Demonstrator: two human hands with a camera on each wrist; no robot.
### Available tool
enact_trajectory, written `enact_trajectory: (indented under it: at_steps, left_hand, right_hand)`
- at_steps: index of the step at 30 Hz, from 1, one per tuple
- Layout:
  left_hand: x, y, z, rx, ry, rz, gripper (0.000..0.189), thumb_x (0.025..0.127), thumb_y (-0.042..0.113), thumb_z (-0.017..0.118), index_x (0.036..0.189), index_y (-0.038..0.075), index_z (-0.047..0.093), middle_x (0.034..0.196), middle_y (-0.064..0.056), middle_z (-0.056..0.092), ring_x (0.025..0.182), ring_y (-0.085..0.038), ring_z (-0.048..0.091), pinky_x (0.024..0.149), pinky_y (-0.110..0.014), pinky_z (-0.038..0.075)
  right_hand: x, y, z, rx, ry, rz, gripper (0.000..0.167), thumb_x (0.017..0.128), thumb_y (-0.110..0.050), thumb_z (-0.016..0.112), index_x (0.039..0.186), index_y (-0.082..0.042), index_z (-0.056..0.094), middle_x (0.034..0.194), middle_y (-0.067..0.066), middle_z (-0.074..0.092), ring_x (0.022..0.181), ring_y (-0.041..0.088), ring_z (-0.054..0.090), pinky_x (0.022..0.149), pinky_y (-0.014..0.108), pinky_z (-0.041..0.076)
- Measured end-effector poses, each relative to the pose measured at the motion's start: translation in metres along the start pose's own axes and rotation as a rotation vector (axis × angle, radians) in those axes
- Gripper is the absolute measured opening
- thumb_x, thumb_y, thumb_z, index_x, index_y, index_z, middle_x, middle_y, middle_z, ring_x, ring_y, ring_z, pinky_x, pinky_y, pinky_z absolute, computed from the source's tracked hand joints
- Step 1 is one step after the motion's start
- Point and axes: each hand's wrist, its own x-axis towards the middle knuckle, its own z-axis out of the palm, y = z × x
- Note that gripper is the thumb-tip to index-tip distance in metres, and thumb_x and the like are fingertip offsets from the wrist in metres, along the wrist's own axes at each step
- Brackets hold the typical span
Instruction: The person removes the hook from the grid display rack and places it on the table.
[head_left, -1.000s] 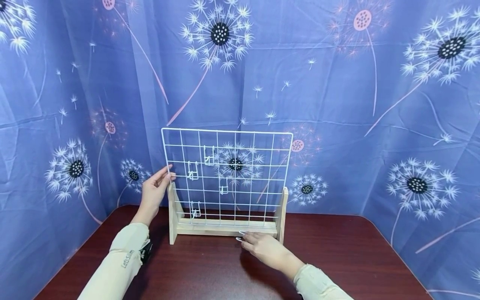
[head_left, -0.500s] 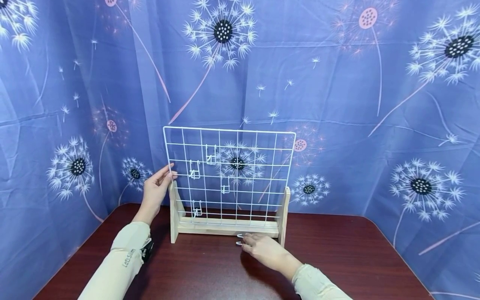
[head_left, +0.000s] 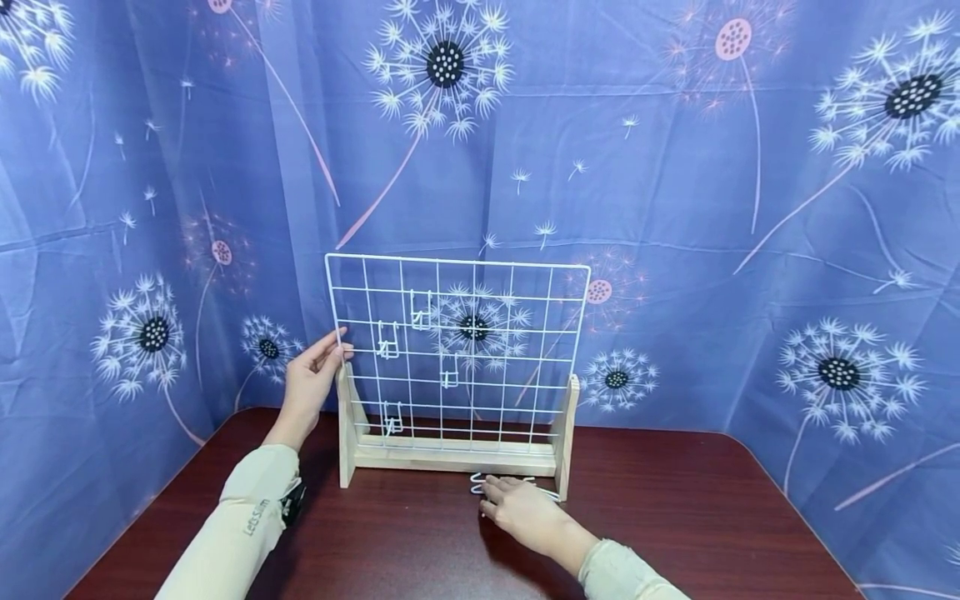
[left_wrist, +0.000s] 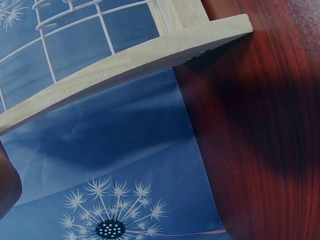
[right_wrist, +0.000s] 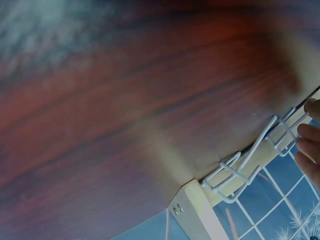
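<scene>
My left hand (head_left: pixel 307 387) pinches the left edge of a white wire grid panel (head_left: pixel 491 342), which stands in a pale wooden stand (head_left: pixel 457 457). Several white wire hooks (head_left: pixel 387 346) hang on the left half of the grid. Beside the stand's base, my right hand (head_left: pixel 525 512) is low over the table with its fingers loosely bent. Loose wire hooks show around it, one (head_left: pixel 477 483) at its fingertips and one (head_left: pixel 549 493) behind it. In the right wrist view, its fingers (right_wrist: pixel 310 134) are at the farther wire hook (right_wrist: pixel 286 132); another hook (right_wrist: pixel 232 175) lies near the stand's end. The hand partly hides the hooks.
A dark red wooden table (head_left: pixel 660 508) carries the stand. Blue curtain cloth (head_left: pixel 675 208) with a dandelion print hangs behind and along both sides. The stand's side posts (head_left: pixel 567 433) rise at each end of the grid.
My right hand has lowered slightly toward the front, and more of the loose hooks now shows beside and behind it. The left hand stays on the grid's edge.
</scene>
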Motion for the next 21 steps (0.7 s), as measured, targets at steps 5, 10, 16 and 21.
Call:
enact_trajectory:
  at_steps: [5, 10, 16, 21]
  left_hand:
    - [0.0, 0.0, 0.0, -0.006, 0.001, -0.011, 0.038, 0.097, 0.01, 0.056, 0.134, 0.0, 0.055, 0.098, 0.0, 0.073, 0.086, -0.002, 0.067, 0.081, -0.013, 0.051]
    - [0.0, 0.0, 0.0, -0.007, 0.0, -0.012, 0.038, 0.097, 0.01, 0.056, 0.134, 0.001, 0.055, 0.101, -0.006, 0.072, 0.087, -0.002, 0.067, 0.082, -0.012, 0.05]
    - [-0.002, 0.007, 0.002, -0.039, 0.004, -0.023, 0.036, 0.097, 0.003, 0.054, 0.132, -0.003, 0.055, 0.098, -0.005, 0.072, 0.085, -0.002, 0.068, 0.079, -0.012, 0.051]
    - [-0.006, 0.02, 0.004, -0.038, -0.006, -0.009, 0.036, 0.097, -0.002, 0.053, 0.132, -0.008, 0.053, 0.095, 0.0, 0.072, 0.085, -0.004, 0.068, 0.078, -0.013, 0.052]
  right_hand:
    - [0.001, -0.005, -0.002, -0.032, -0.015, 0.03, 0.024, 0.085, -0.028, 0.06, 0.105, -0.025, 0.074, 0.114, -0.001, 0.068, 0.11, 0.015, 0.063, 0.091, 0.026, 0.051]
    - [0.003, -0.008, -0.002, -0.046, -0.039, 0.044, 0.025, 0.086, -0.028, 0.059, 0.107, -0.025, 0.073, 0.116, 0.0, 0.067, 0.111, 0.015, 0.062, 0.093, 0.026, 0.05]
    - [0.005, -0.008, -0.001, -0.048, -0.021, 0.047, 0.023, 0.087, -0.027, 0.058, 0.105, -0.024, 0.074, 0.11, -0.001, 0.067, 0.108, 0.015, 0.063, 0.091, 0.026, 0.05]
    - [0.004, -0.007, -0.003, -0.028, -0.016, 0.057, 0.024, 0.087, -0.026, 0.058, 0.105, -0.023, 0.073, 0.111, -0.001, 0.067, 0.108, 0.016, 0.063, 0.091, 0.027, 0.051]
